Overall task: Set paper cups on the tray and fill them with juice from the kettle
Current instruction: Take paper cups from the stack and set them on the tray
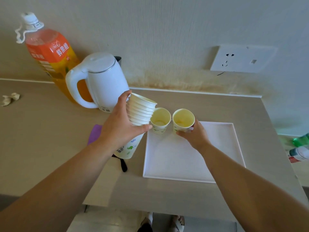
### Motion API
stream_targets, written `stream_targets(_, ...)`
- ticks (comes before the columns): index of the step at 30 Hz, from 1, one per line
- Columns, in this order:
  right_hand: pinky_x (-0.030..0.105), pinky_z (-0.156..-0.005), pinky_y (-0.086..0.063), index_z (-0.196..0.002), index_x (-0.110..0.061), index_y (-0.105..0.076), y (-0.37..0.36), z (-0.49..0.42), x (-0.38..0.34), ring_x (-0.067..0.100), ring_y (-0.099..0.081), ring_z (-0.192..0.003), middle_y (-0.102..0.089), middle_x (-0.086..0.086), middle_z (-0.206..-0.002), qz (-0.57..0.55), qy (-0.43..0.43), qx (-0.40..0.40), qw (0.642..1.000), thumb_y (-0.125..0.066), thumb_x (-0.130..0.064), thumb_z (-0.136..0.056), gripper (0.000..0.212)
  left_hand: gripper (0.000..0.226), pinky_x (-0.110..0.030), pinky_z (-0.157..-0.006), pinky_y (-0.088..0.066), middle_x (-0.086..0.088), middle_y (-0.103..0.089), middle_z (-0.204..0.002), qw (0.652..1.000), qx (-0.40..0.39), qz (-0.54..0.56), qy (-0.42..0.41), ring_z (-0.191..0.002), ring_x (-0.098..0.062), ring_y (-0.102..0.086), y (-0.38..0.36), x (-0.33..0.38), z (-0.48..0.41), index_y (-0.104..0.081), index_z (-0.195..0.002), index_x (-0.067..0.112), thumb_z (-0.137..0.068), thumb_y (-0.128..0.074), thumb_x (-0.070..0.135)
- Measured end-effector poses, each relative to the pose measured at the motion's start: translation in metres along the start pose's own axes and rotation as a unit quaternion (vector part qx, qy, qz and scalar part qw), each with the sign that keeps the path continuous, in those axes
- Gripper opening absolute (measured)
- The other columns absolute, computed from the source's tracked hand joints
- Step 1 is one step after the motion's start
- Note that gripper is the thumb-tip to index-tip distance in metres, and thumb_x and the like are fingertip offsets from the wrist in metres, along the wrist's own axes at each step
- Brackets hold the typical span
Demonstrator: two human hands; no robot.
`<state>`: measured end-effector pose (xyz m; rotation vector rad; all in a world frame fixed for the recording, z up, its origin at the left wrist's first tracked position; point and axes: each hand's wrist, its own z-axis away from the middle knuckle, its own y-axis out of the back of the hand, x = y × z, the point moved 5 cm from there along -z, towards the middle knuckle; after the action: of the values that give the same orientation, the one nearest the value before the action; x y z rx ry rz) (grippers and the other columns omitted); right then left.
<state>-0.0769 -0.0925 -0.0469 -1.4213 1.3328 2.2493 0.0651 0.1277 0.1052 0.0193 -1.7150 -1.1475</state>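
A white square tray (pixel 192 164) lies on the beige table. One empty paper cup (pixel 160 121) stands upright at the tray's far left corner. My right hand (pixel 194 134) grips a second empty paper cup (pixel 183 120) just to its right, at the tray's far edge. My left hand (pixel 120 124) holds a tilted stack of nested paper cups (pixel 141 111) left of the tray, above the table. The white kettle (pixel 100 81) stands behind my left hand, lid shut, handle facing left.
A large orange juice bottle (pixel 48 54) stands behind the kettle at the far left. A purple cloth (pixel 94 133) and a black strap (pixel 123 164) lie under my left arm. Crumpled paper (pixel 10 98) sits far left. A wall socket (pixel 240 58) is behind. Bottles (pixel 301 148) lie at right.
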Motion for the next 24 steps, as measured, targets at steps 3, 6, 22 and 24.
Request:
stream_targets(3,0.030,-0.082,-0.043,-0.121,-0.019,-0.050,0.002,0.000,0.001,0.020,-0.056,-0.104,-0.061,-0.001,-0.111,-0.007,-0.006,-0.028,1.000,-0.087,-0.029,-0.060,0.072,0.109,-0.033,-0.095,-0.042,0.018,-0.035,-0.126,1.000,-0.006,-0.008,-0.014,-0.120,-0.013,-0.045,0.000,0.006,0.000,-0.018,-0.146,0.033,-0.062,-0.087,0.036)
stream_targets(6,0.040,-0.094,-0.047,-0.136,-0.021,-0.040,0.013,0.010,-0.001,0.018,-0.051,-0.110,-0.047,-0.001,-0.129,-0.043,-0.008,-0.068,0.997,-0.086,-0.012,-0.064,0.086,0.109,-0.028,-0.095,-0.039,0.020,-0.034,-0.131,0.999,-0.017,-0.010,-0.035,-0.123,-0.010,-0.043,0.000,0.014,0.000,-0.018,-0.147,0.033,-0.062,-0.087,0.035)
stream_targets(22,0.009,-0.077,-0.040,-0.078,-0.035,-0.058,0.084,0.070,-0.157,-0.007,-0.053,-0.088,-0.051,-0.013,-0.109,-0.167,0.256,0.021,0.952,-0.063,-0.020,-0.090,0.019,0.104,-0.033,-0.086,-0.046,0.010,-0.049,-0.132,0.989,-0.031,-0.071,-0.127,-0.113,-0.015,-0.053,-0.018,0.080,-0.005,-0.028,-0.143,0.031,-0.057,-0.087,0.041)
stream_targets(24,0.008,-0.076,-0.041,-0.077,-0.032,-0.055,0.087,0.071,-0.159,-0.008,-0.052,-0.085,-0.049,-0.014,-0.104,-0.170,0.271,0.041,0.947,-0.060,-0.017,-0.090,0.021,0.106,-0.035,-0.089,-0.046,0.009,-0.048,-0.133,0.989,-0.032,-0.070,-0.126,-0.114,-0.016,-0.053,-0.018,0.084,-0.005,-0.028,-0.143,0.030,-0.056,-0.087,0.042)
